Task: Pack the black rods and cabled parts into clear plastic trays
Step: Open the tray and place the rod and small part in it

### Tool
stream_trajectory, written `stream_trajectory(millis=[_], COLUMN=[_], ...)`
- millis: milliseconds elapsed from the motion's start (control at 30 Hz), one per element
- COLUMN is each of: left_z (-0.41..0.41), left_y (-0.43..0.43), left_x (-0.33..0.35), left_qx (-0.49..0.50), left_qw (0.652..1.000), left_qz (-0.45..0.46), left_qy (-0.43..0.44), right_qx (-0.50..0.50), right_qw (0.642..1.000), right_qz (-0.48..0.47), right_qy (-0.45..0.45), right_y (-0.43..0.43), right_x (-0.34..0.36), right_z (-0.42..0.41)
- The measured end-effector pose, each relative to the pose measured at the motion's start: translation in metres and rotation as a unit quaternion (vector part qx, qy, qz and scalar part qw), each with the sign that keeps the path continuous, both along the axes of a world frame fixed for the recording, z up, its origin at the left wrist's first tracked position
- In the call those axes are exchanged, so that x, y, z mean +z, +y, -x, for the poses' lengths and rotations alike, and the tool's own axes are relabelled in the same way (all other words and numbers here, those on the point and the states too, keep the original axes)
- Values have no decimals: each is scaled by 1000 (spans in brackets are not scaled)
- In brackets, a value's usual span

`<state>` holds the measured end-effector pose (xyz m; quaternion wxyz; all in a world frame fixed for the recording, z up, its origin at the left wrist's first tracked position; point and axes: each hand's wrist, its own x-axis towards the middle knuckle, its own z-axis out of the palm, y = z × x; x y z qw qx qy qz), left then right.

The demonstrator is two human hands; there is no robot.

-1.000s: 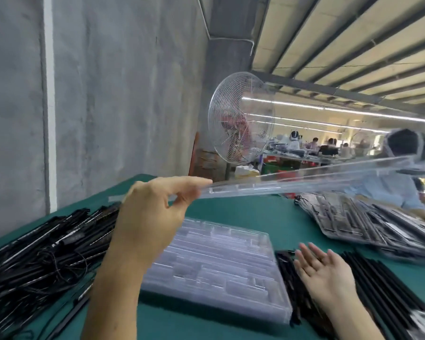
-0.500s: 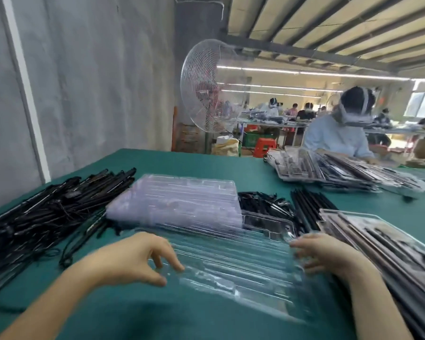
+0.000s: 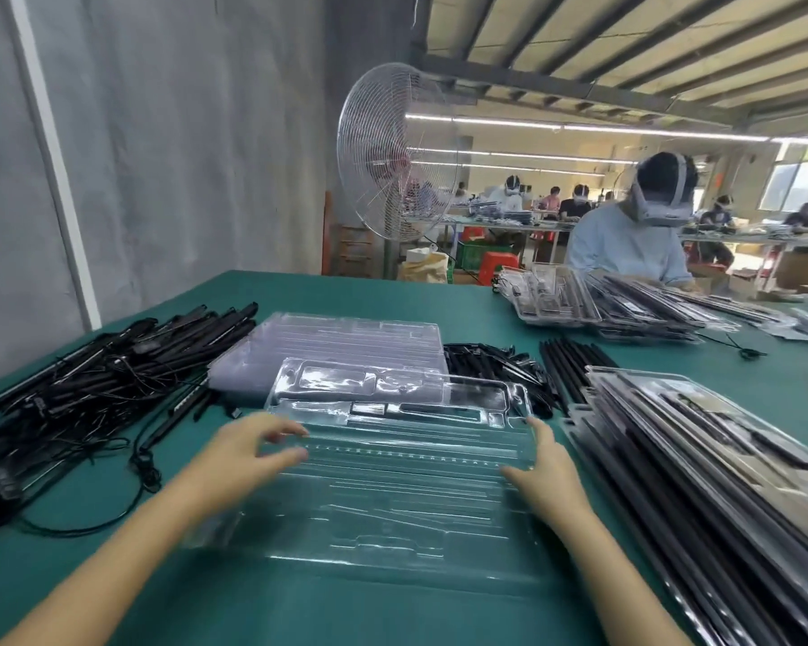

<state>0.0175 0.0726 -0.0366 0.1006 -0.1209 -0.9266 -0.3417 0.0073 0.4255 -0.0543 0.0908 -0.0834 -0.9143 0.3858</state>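
**A:** Where is the tray which is being worked on?

**B:** The clear plastic tray (image 3: 393,496) lies flat on the green table (image 3: 346,613), directly in front of the person and between the two hands. Its far end reaches the stack of clear trays (image 3: 346,335) behind it.

**A:** And what do the hands do?

**B:** The right hand (image 3: 549,477) is at the right edge of the tray. Its fingers are straight and together, and they touch the rim from the side. It holds nothing. The left hand (image 3: 241,463) is at the left edge, with thumb and forefinger apart and the fingers a little bent. This hand is blurred, so I cannot tell whether it pinches the rim or only touches it.

**A:** Where are the parts for packing?

**B:** The cabled parts (image 3: 103,366) make a big tangled heap on the left side of the table, apart from the tray. A smaller heap of black parts (image 3: 490,361) lies behind the tray's far right corner. Just beside that heap, the black rods (image 3: 574,370) lie in a neat bundle.

**A:** What is on the right?

**B:** There are filled trays (image 3: 719,459), stacked one on another, with long black pieces inside. They are near the right hand.

**A:** Anything further away?

**B:** Across the table a person in a light blue shirt (image 3: 626,249) sits with more stacked trays (image 3: 602,300) in front. A standing fan (image 3: 393,156) with a wire guard is beyond the table's far edge, near the grey wall (image 3: 183,132).
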Motion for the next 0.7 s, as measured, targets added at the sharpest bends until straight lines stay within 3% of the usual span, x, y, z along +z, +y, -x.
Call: stream_trajectory(millis=[67, 133, 200, 400, 567, 700], left_z=[22, 39, 51, 77, 93, 102], left_y=[-18, -23, -14, -6, -15, -30], left_x=[-6, -14, -24, -35, -41, -46], left_qx=[143, 203, 196, 220, 208, 172], left_qw=[988, 977, 973, 958, 957, 948], left_qz=[-35, -62, -87, -184, -200, -267], left_qy=[36, -33, -90, -13, -7, -20], right_qx=[-33, -54, -66, -98, -118, -120], right_qw=[998, 993, 989, 970, 972, 982], right_qz=[47, 91, 119, 203, 185, 128], right_qy=[24, 42, 51, 94, 82, 70], right_y=[1, 4, 6, 8, 4, 4], right_x=[-3, -3, -5, -7, -8, 1], right_z=[2, 6, 12, 34, 54, 76])
